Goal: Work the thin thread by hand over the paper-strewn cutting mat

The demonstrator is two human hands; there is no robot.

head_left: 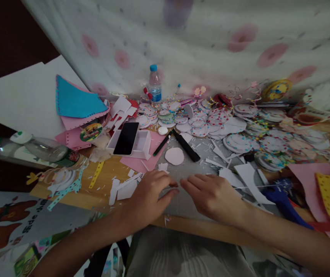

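My left hand [155, 196] rests near the front edge of the grey mat [179, 175], its thumb held apart from the loosely bent fingers. Nothing clear shows between them. Facing it across a narrow gap, my right hand [211, 194] lies palm down on the mat with its fingers towards the left one; its thumb is hidden. Just beyond both hands is a pale round paper disc [174, 156]. Behind that disc lie a black pen-like tool [185, 145] and a thin dark green stick [163, 143]. White paper scraps [127, 189] sit beside my left hand.
A phone [126, 138] leans on a white box [141, 144]. Piles of decorated paper discs [202, 119] fill the back and right. A water bottle [155, 84] stands behind them. Blue-handled scissors [282, 204] lie at right; two bottles [48, 150] lie at left.
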